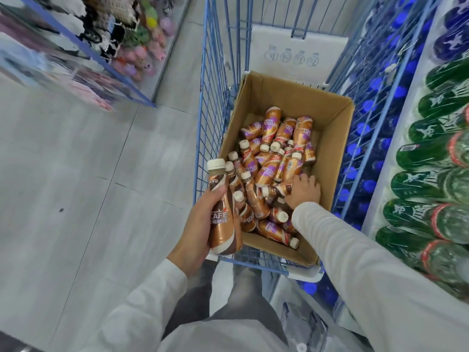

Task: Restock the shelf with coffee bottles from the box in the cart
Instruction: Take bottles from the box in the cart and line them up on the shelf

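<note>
An open cardboard box (332, 128) sits in a blue wire cart (210, 102) and holds several brown and purple coffee bottles (276, 153) lying in a heap. My left hand (195, 229) grips one brown coffee bottle (223, 212) with a white cap, held upright just outside the box's near left corner. My right hand (304, 191) reaches down into the box and lies on the heap of bottles near the right wall; its fingers curl among the bottles, and I cannot see whether they hold one.
A shelf (416, 158) on the right carries rows of green bottles (431, 179) and blue-capped bottles (365, 138). A white carton (297, 52) stands behind the box in the cart. A rack of soft goods (121, 39) stands at the far left across a grey tiled floor (88, 186).
</note>
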Available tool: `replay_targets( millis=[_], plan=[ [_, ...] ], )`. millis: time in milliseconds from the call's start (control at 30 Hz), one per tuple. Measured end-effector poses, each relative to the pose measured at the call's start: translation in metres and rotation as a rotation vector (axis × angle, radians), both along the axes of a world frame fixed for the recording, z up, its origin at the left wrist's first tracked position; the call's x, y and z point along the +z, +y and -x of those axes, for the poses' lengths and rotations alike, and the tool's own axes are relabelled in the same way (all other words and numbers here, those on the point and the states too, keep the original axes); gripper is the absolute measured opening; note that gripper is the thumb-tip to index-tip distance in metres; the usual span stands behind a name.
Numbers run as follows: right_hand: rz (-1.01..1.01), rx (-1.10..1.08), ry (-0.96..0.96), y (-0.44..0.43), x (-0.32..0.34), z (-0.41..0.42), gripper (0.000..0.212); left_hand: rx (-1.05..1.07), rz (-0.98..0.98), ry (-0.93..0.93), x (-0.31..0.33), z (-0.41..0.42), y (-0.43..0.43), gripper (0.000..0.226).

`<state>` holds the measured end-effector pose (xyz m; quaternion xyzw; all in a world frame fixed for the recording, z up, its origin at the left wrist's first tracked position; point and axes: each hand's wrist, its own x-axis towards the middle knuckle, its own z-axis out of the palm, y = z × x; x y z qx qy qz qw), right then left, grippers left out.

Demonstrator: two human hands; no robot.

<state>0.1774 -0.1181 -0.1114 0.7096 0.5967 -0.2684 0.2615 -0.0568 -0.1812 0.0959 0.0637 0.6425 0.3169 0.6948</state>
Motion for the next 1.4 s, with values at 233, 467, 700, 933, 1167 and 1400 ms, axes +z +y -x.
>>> replay_targets(
  millis=[233,467,700,933,1167,1400],
  plan=[
    [-0.189,-0.552,0.607,-0.010,0.070,0.000,0.082,0.003,-0.029,-0.013,0.019,0.007,0.003,0.059],
    [-0.211,-0.954,1.006,-0.042,0.161,0.025,0.095,0.016,-0.068,-0.020,0.052,0.004,-0.001,0.070],
    [-0.400,-1.011,1.094,-0.102,0.270,0.036,0.068,-0.170,-0.182,0.004,0.095,-0.008,-0.008,0.045],
    [-0.731,-1.215,1.073,-0.192,0.338,0.060,0.071,-0.403,-0.268,-0.103,0.139,-0.019,-0.036,0.033],
    [-1.077,-1.441,1.071,-0.297,0.392,0.092,0.037,-0.683,-0.385,-0.225,0.176,-0.044,-0.089,0.039],
    [-1.346,-1.572,0.962,-0.395,0.423,0.095,0.029,-1.039,-0.432,-0.329,0.217,-0.088,-0.167,0.050]
  ],
)
